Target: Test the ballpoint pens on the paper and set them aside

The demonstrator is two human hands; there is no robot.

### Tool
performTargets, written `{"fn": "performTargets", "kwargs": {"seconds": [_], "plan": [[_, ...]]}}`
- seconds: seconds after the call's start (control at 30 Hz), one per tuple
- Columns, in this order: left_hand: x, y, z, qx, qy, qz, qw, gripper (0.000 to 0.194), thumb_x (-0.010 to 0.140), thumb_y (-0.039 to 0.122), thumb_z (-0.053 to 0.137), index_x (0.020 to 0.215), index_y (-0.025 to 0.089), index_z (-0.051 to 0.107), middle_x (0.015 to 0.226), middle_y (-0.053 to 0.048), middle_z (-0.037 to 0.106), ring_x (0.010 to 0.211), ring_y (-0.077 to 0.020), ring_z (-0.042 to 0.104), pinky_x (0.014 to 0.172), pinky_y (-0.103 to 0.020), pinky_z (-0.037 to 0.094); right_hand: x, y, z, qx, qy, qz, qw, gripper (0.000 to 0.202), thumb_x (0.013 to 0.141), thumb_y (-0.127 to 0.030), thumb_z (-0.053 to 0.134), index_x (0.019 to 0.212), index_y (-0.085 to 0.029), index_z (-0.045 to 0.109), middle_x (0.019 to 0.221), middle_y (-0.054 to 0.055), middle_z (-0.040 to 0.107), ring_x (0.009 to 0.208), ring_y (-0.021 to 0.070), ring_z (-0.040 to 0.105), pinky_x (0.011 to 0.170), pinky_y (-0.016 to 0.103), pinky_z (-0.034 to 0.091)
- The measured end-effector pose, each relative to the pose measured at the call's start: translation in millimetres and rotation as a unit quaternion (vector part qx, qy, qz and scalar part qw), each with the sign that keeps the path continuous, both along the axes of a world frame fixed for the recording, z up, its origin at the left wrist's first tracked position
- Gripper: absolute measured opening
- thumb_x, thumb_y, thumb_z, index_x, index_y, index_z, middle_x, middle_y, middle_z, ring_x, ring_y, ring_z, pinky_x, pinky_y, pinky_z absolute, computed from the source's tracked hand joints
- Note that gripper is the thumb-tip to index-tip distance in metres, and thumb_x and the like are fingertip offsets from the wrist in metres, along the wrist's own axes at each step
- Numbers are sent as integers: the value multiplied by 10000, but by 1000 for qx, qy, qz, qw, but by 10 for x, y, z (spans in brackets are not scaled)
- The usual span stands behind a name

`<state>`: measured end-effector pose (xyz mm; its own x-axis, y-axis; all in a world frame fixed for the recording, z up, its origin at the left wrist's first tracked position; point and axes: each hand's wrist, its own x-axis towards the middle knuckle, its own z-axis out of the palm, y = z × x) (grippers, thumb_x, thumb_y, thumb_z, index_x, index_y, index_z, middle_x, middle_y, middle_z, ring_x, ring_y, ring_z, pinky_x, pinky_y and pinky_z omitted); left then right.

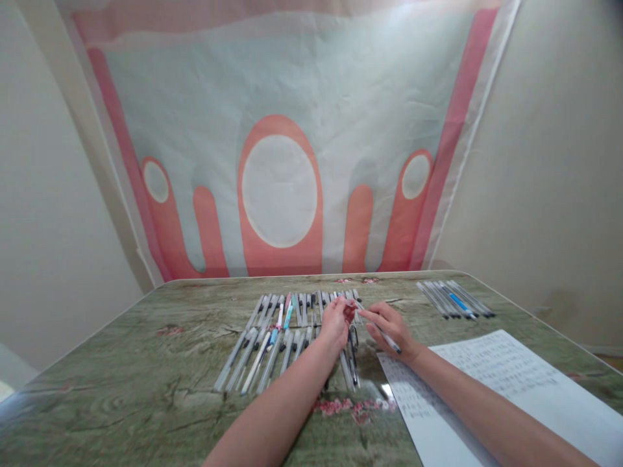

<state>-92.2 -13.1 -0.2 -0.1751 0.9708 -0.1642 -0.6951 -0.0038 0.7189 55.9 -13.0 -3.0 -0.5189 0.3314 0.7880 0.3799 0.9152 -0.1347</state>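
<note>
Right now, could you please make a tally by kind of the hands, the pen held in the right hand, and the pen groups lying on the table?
Hands: 2 (left hand, right hand)
Held pen: 1
Pen groups: 3 (far row, near row, right-side set)
Total: 6
The single pens in the groups lie too close to count surely.

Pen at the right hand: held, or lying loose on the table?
Held: the pen slants across the right hand, its dark end jutting out below. Whether it is capped, I cannot tell.

Tilted pen (390,342), pens (274,337) in two rows
</note>
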Motion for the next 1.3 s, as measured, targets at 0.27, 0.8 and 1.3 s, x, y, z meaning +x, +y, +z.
{"fn": "performTargets", "kwargs": {"seconds": [0.27, 0.8, 1.3], "plan": [[2, 42, -52, -9, 8, 8, 1000, 163, 708, 266, 602, 767, 147, 507, 713, -33, 609, 580, -75, 551, 569, -195, 406, -27, -6, -15, 4, 19, 28, 999, 231, 783, -170, 468, 1002, -195, 536, 868, 71, 551, 800, 173, 525, 711, 328, 466], [119, -48, -46, 34, 75, 5, 997, 287, 673, 311, 632, 860, 150, 486, 752, -38, 624, 641, -110, 587, 656, -252, 444, -42, 19, -27, -5, 7, 17, 1000, 227, 797, -143, 447, 1007, -173, 527, 907, 82, 551, 847, 167, 510, 746, 326, 455], [142, -82, -49, 48, 103, 20, 993, 350, 610, 357, 669, 819, 137, 493, 712, -38, 609, 650, -126, 585, 647, -267, 447, -63, 96, -112, 51, -12, 40, 998, 285, 809, -117, 420, 1072, -151, 527, 905, 101, 554, 842, 181, 501, 720, 337, 460]]}}
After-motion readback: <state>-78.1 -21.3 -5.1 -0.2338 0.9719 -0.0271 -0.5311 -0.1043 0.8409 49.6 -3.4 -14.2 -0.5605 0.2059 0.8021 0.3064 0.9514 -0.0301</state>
